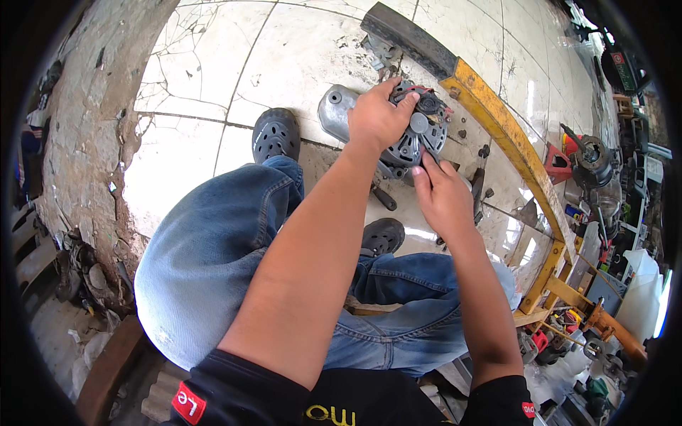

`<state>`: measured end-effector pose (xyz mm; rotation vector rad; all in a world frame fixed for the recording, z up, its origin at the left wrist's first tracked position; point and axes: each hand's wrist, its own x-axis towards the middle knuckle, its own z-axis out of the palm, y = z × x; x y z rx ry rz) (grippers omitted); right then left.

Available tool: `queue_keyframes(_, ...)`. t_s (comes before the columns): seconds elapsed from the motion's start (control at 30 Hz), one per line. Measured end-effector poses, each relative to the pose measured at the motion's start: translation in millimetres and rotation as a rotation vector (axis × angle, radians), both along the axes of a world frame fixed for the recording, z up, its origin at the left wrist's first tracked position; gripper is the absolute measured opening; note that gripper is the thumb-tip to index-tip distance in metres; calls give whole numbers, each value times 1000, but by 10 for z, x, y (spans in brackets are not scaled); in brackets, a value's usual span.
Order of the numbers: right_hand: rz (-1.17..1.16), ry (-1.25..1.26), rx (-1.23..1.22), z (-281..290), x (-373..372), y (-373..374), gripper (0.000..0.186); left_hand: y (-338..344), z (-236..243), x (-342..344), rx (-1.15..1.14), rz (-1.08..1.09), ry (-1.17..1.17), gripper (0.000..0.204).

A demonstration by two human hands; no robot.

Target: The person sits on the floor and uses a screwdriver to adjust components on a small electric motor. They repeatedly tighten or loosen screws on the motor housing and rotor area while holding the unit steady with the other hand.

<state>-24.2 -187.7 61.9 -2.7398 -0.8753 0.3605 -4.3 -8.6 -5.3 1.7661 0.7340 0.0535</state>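
Note:
An alternator (408,148) with a slotted metal end housing lies on the tiled floor in front of me, its round back part and red wiring facing up. My left hand (380,116) grips its upper left edge, with the thumb across the top and the other fingers partly hidden. Against its lower right rim, my right hand (442,190) pinches with thumb and forefinger; anything small between them is hidden. A rounded grey metal housing (334,106) sits just left of the alternator, partly behind my left hand.
A dark-handled tool (385,199) lies below the alternator, and another tool (478,186) to its right. Beyond runs a yellow-and-black metal beam (508,117). My shoes (276,135) flank the work. Cluttered parts and tools (593,160) stand far right; broken concrete (89,135) borders the tiles at left.

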Motion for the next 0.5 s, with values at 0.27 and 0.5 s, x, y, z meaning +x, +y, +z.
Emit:
queue_keyframes(0.27,-343,242,398,-60,92,-494,28,-98,5,-2,-49,92,-6,55)
queue_keyframes(0.5,-431,163,331,-129,166,-439,42,-96,20,-6,-39,103,9,56)
